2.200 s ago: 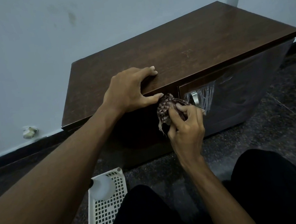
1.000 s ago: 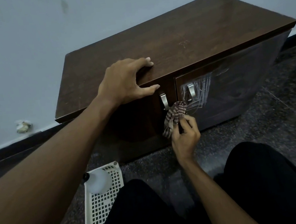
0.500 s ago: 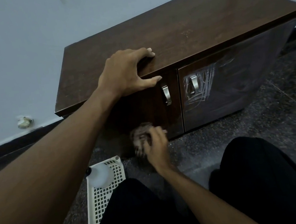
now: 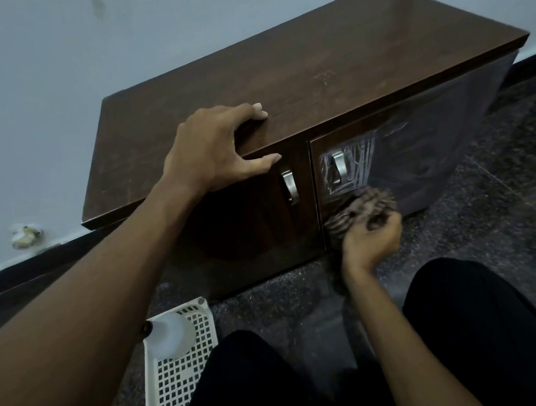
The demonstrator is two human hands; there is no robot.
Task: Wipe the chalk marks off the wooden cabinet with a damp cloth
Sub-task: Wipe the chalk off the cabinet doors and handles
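Head view: half a second ago the right hand (image 4: 368,242) held the cloth (image 4: 360,209) low before the left door; now it has swung across to the right door, just under the chalk marks (image 4: 358,163), fingers curled round the bunched, striped, motion-blurred cloth. The left hand (image 4: 218,148) stays clasped on the cabinet (image 4: 311,66) top's front edge, fingers bent on top, thumb along the front. White scribbles surround the right handle (image 4: 339,167); the left handle (image 4: 289,185) door looks clean. One cabinet, two doors, two handles, one cloth. On the floor, one white basket (image 4: 180,387) with one bottle (image 4: 171,333).
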